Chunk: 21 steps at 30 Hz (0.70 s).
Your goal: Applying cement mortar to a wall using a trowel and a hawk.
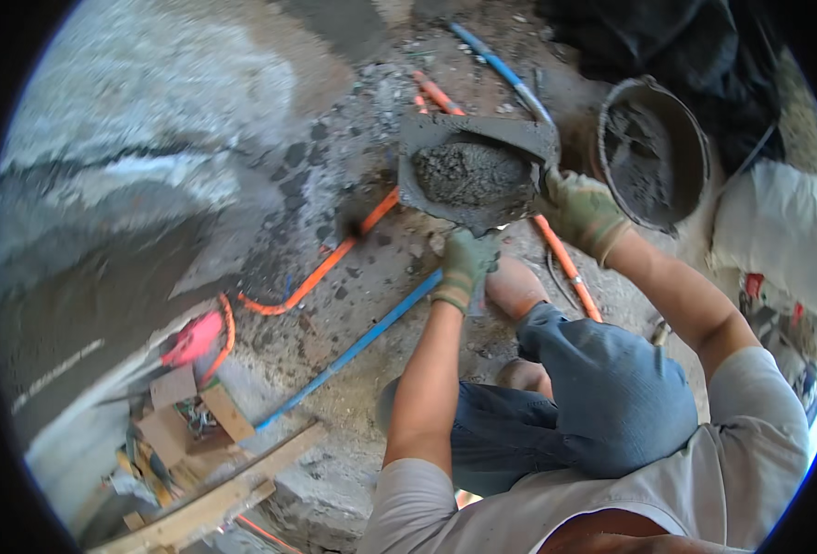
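Note:
In front of my legs is a grey, mortar-caked scoop pan (517,132), holding a mound of wet mortar (468,173). Its near edge meets my left hand (466,266), which wears a green work glove with the fingers closed on the rim. At the pan's right side, my gloved right hand (586,214) grips the edge, its fingertips partly hidden. Just beyond that hand stands a bucket (701,175) with grey mortar coating its inside.
Orange conduit (334,263) and a blue pipe (353,351) run over the rubble-strewn floor. An opened cardboard box (163,434) and a wooden plank (242,494) lie at lower left. A white sack (773,222) and black sheeting (667,42) are on the right.

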Tool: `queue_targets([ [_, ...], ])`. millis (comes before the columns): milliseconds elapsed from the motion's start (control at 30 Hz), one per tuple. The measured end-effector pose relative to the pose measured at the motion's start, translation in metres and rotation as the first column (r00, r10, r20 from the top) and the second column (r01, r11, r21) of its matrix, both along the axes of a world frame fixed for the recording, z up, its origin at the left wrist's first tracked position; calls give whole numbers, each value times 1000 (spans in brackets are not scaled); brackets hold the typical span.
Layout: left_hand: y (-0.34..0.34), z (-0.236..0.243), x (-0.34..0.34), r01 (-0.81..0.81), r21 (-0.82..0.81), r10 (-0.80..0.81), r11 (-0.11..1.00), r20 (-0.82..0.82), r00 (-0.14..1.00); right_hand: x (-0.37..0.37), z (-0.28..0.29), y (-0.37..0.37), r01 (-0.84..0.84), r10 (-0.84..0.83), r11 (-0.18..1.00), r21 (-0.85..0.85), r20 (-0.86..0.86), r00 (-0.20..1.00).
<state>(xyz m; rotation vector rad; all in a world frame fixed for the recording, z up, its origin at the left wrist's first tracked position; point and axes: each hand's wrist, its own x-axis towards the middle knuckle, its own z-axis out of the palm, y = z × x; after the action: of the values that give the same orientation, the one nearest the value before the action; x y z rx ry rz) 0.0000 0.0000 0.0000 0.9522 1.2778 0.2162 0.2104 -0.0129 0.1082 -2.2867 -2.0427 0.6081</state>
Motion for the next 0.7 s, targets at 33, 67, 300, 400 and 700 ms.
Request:
queue_targets([
  [33, -6, 8, 9, -139, -80, 142, 987, 39, 989, -2, 10, 3, -67, 66, 996, -54, -28, 997],
  [67, -8, 17, 12, -270, -161, 284, 949, 68, 956, 2, 19, 10, -144, 142, 988, -49, -43, 989],
  [300, 40, 70, -29, -443, -8, 440, 896, 140, 887, 8, 55, 26, -492, 516, 843, 215, -67, 854],
  [400, 37, 59, -41, -360, 225, 362, 905, 35, 932, 0, 63, 55, -528, 528, 790, 312, 93, 844],
  [700, 56, 86, -41, -505, -39, 506, 862, 67, 860, -68, 126, 93, -212, 210, 976, 42, -427, 880],
])
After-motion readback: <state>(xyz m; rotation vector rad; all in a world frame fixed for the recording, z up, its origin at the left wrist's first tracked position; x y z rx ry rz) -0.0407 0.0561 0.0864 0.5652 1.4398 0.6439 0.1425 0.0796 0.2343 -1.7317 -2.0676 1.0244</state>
